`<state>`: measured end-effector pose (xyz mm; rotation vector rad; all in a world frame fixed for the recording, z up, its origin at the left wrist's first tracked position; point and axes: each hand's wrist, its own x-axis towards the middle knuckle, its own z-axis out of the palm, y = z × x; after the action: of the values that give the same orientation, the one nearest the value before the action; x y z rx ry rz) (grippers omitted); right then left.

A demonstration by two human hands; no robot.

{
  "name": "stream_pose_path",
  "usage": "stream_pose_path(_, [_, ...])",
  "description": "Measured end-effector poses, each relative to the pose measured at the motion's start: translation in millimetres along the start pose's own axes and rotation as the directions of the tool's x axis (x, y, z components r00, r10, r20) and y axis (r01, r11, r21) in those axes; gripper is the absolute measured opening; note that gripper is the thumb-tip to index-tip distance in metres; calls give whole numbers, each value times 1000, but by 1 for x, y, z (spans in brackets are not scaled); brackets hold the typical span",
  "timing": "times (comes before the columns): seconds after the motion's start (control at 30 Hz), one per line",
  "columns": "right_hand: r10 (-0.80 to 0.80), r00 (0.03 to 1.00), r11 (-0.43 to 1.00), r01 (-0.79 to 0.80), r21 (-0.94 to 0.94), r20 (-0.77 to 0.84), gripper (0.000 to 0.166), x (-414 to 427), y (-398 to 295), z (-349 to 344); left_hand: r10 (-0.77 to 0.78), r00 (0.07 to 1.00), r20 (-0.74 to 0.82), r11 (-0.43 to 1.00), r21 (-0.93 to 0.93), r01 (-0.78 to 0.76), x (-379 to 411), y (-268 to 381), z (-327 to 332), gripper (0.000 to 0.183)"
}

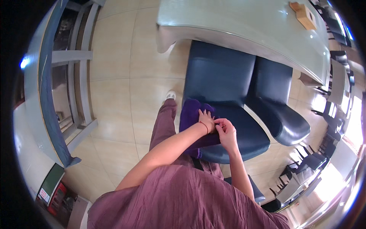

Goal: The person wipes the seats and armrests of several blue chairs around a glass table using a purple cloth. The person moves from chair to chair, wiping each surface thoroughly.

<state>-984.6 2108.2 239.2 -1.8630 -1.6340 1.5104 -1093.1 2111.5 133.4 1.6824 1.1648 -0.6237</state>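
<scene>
A purple cloth (189,116) lies on the left part of a dark blue padded chair seat (251,137), with a fold hanging at the front edge. My left hand (206,119), with a thin red cord at the wrist, rests on the cloth with its fingers spread. Close beside it, my right hand (228,132) has thumb and forefinger pinched together at the cloth's right side. Something small and dark shows at those fingertips; whether it is part of the cloth, I cannot tell.
A second dark blue chair (286,120) stands to the right. Beyond the chairs is a pale glossy table (234,17) with a wooden box (306,17) on it. A blue-edged counter (47,86) stands at the left, with tiled floor (111,108) between. More chairs and tables stand far right.
</scene>
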Motion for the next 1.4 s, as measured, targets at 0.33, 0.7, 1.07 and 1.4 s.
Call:
stream_pose_path(0.33, [-96, 991, 670, -4, -742, -91, 38, -21, 116, -114, -61, 997, 44, 998, 29, 60, -11, 20, -13, 58])
stream_pose_path(0.7, [103, 993, 553, -99, -827, -50, 61, -38, 144, -129, -108, 994, 16, 991, 84, 106, -35, 29, 17, 57])
stream_pose_path(1.07, [78, 995, 458, 14, -889, 57, 52, -101, 187, -85, -26, 978, -208, 996, 82, 44, -73, 49, 88, 50])
stream_pose_path(1.4, [117, 946, 992, -126, 11, 301, 22, -73, 101, 1, -298, 698, -651, 955, -204, 217, -94, 13, 66, 53])
